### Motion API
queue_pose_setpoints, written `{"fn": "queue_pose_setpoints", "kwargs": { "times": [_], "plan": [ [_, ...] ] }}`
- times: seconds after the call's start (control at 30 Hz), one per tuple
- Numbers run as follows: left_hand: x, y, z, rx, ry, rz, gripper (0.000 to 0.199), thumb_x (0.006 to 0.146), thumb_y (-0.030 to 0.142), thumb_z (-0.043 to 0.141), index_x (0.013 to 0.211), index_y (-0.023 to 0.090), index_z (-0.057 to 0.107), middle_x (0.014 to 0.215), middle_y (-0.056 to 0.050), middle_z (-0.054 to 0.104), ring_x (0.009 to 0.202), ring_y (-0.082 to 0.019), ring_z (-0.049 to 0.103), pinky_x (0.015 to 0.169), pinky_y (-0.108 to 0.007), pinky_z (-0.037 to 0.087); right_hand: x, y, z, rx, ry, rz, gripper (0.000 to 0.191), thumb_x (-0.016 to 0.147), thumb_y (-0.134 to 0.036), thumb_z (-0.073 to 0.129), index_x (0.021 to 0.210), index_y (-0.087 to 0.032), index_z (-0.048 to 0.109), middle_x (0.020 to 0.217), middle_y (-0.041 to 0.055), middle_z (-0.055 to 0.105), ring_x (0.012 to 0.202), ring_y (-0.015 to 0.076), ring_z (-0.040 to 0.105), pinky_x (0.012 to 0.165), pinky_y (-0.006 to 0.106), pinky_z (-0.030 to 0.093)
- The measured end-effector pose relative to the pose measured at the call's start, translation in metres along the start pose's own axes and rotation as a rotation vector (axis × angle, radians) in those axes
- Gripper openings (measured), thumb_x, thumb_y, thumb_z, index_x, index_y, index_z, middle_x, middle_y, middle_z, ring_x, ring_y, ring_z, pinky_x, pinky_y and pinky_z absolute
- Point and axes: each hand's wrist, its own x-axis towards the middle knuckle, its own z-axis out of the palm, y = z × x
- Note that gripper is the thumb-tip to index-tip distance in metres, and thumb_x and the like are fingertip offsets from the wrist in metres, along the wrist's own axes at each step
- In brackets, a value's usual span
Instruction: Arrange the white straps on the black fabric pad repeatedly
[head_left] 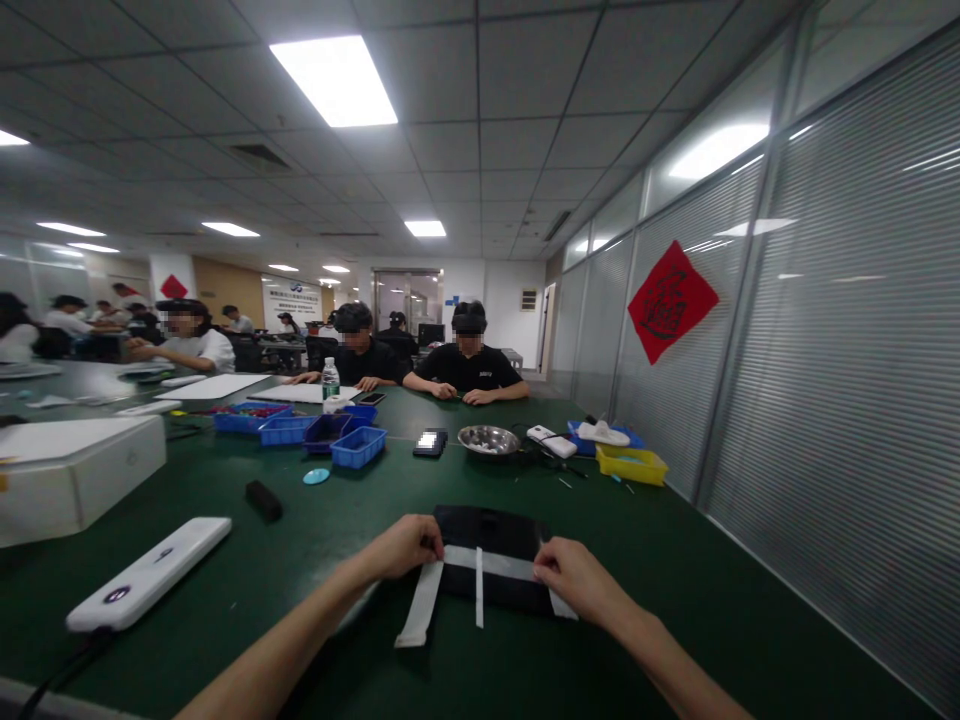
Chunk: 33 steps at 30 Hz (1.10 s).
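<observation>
On the green table before me lies a flat black piece point(491, 522), with a wide pale strap point(491, 562) running across it from side to side. A narrow white strip point(479, 590) crosses the strap near its middle and hangs past the black piece's near edge. My left hand point(409, 545) pinches the strap at the left edge, where a loose length point(420, 605) trails toward me. At the right edge my right hand point(574, 575) also pinches the strap, with a short pale end below it. The fingertips partly hide both grips.
A white power bank-like device point(154, 575) with a cable and a small black block point(263, 501) lie to the left. Farther back are blue trays point(358, 447), a metal bowl point(489, 441) and a yellow tray point(632, 465). Several people sit across the table; a glass partition point(832, 380) borders the right.
</observation>
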Motion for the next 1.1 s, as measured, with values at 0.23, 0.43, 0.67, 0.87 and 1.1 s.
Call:
{"fn": "queue_pose_setpoints", "kwargs": {
  "times": [0.23, 0.43, 0.67, 0.87, 1.1],
  "plan": [
    [-0.004, -0.024, -0.019, 0.098, 0.040, -0.091, 0.019, 0.079, 0.023, 0.052, 0.089, 0.018, 0.068, 0.087, 0.000, 0.069, 0.080, -0.014, 0.061, 0.072, -0.020, 0.044, 0.009, 0.006, -0.001, 0.006, 0.118, -0.066, 0.025, 0.082, -0.028, 0.048, 0.084, -0.017, 0.071, 0.086, 0.0050, 0.069, 0.079, 0.0171, 0.062, 0.068, 0.026, 0.043],
    [-0.009, -0.064, -0.036, 0.347, 0.216, -0.353, 0.018, 0.080, 0.018, 0.049, 0.088, 0.017, 0.065, 0.093, -0.008, 0.069, 0.088, -0.020, 0.062, 0.074, -0.026, 0.042, 0.029, -0.007, 0.002, -0.031, 0.149, -0.129, 0.024, 0.080, -0.022, 0.052, 0.097, -0.017, 0.068, 0.094, 0.0058, 0.067, 0.079, 0.0156, 0.061, 0.072, 0.024, 0.044],
    [-0.011, -0.075, -0.037, 0.395, 0.226, -0.426, 0.016, 0.081, 0.021, 0.049, 0.090, 0.019, 0.062, 0.095, -0.007, 0.068, 0.087, -0.020, 0.063, 0.070, -0.025, 0.042, 0.070, -0.026, 0.013, -0.174, 0.067, -0.219, 0.034, 0.080, -0.022, 0.055, 0.113, -0.018, 0.063, 0.110, 0.0079, 0.062, 0.095, 0.0180, 0.059, 0.084, 0.027, 0.043],
    [-0.011, -0.074, -0.036, 0.403, 0.222, -0.430, 0.015, 0.081, 0.022, 0.049, 0.091, 0.020, 0.060, 0.097, -0.007, 0.068, 0.088, -0.020, 0.063, 0.070, -0.026, 0.042, 0.090, -0.030, 0.020, -0.229, 0.055, -0.212, 0.028, 0.078, -0.024, 0.059, 0.104, -0.018, 0.068, 0.106, 0.0083, 0.065, 0.098, 0.0203, 0.059, 0.084, 0.029, 0.043],
    [-0.013, -0.071, -0.036, 0.404, 0.230, -0.426, 0.015, 0.082, 0.024, 0.047, 0.092, 0.020, 0.059, 0.097, -0.006, 0.067, 0.087, -0.019, 0.063, 0.069, -0.025, 0.042, 0.089, -0.030, 0.019, -0.257, 0.074, -0.252, 0.028, 0.082, -0.030, 0.058, 0.104, -0.018, 0.069, 0.101, 0.0101, 0.068, 0.096, 0.0220, 0.061, 0.083, 0.030, 0.042]
  ]
}}
